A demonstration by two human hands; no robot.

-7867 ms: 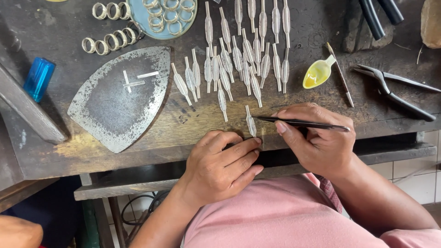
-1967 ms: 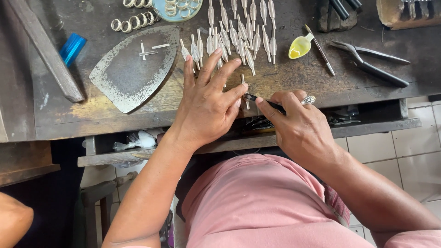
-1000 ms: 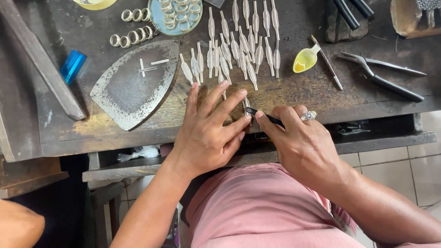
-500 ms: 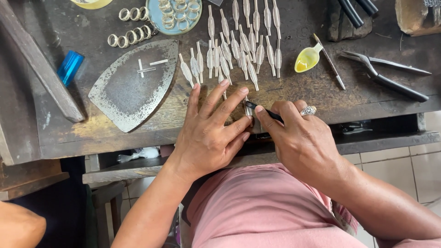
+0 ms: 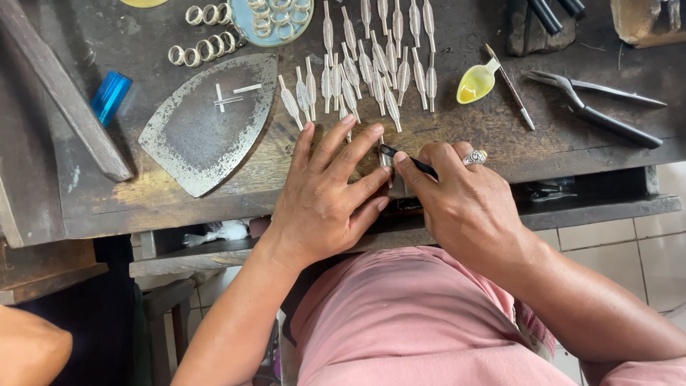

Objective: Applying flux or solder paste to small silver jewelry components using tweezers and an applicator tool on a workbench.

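Dark workbench point(image 5: 500, 143): left hand point(image 5: 325, 196) spread flat, right hand point(image 5: 464, 204) pinching black tweezers point(image 5: 407, 161)

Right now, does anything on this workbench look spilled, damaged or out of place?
Nothing stands out. The left hand presses a silver piece on the bench while the right hand works it with a dark tool; other pieces lie in rough rows.

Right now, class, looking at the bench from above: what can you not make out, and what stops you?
- Piece under the left hand: head view, mostly hidden by the fingers.
- Dark tool in the right hand: handle hidden in the fist.
- Tray of rings: cut off by the top edge.
- Shelf under the bench: in shadow, contents unclear.
- Blue thing: its kind cannot be told.
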